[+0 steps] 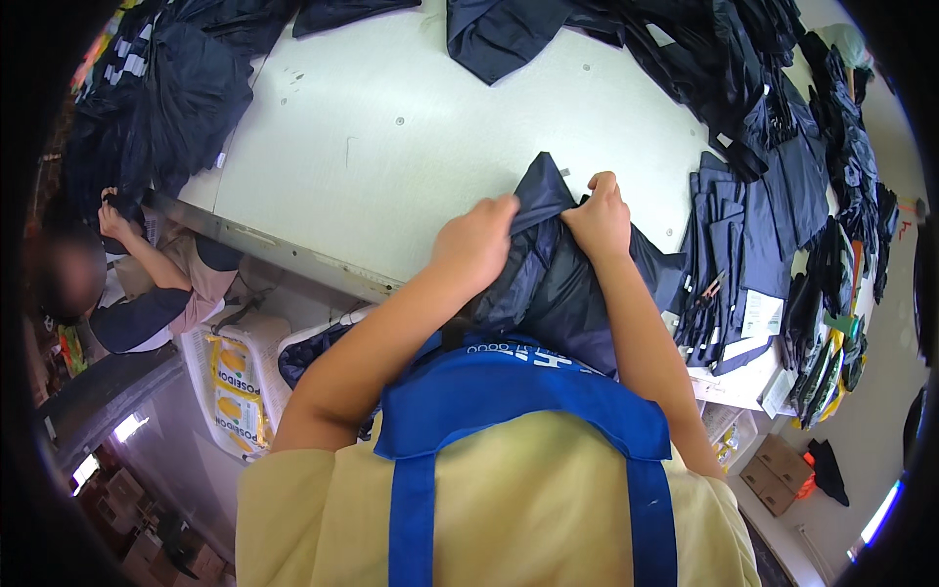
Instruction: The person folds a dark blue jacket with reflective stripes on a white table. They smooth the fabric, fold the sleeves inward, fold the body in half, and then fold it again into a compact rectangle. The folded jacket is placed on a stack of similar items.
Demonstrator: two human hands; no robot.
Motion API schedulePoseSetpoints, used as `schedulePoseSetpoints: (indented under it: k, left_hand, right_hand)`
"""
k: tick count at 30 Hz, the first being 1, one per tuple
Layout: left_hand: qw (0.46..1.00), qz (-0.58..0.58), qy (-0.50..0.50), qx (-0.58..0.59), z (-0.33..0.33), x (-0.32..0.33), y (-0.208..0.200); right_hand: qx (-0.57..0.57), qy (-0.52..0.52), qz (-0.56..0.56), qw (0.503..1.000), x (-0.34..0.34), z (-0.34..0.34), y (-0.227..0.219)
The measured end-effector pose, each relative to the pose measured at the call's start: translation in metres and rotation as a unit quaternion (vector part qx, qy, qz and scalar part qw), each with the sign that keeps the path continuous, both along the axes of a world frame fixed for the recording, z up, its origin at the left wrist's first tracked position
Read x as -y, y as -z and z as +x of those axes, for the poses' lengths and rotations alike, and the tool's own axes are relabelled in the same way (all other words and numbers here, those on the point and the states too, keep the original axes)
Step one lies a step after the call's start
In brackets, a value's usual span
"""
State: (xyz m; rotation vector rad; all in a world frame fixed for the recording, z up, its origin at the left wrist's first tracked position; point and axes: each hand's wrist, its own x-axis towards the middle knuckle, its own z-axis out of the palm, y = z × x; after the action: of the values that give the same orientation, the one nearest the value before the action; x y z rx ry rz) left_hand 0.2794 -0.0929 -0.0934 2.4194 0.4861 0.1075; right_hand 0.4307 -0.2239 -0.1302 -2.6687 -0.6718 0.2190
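Note:
A dark navy garment (562, 284) of thin, shiny fabric lies bunched at the near edge of the white table (391, 166), against my blue apron. My left hand (474, 243) is closed on the garment's upper left part, where a folded corner points up and away from me. My right hand (599, 220) pinches the same fabric just right of that corner, its thumb and fingers pressed together. Between the two hands the cloth is pulled up off the tabletop. The garment's lower part is partly hidden by my forearms and apron.
Folded dark garments (719, 245) lie stacked at the right, with small scissors (715, 285) and a white paper label (762, 315) on them. More dark garments (186, 88) heap at the far left. A co-worker (161, 269) sits at left, near a white basket (201, 377) holding yellow packages.

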Motion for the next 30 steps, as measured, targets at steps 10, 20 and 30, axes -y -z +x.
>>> schedulePoseSetpoints:
  k: [10, 20, 30]
  left_hand:
    - [0.967, -0.238, -0.077, -0.049, -0.04, 0.006, 0.022]
    - [0.992, -0.116, -0.03, -0.029, -0.036, 0.015, -0.005]
    - [1.0, -0.014, -0.012, 0.019, -0.014, 0.022, -0.009]
  right_hand:
    - [-0.059, -0.325, 0.112, 0.937, 0.04, -0.11, -0.058]
    - [0.04, -0.259, 0.102, 0.96, 0.015, -0.109, -0.028]
    - [0.072, -0.295, 0.01, 0.953, 0.03, -0.1, -0.025]
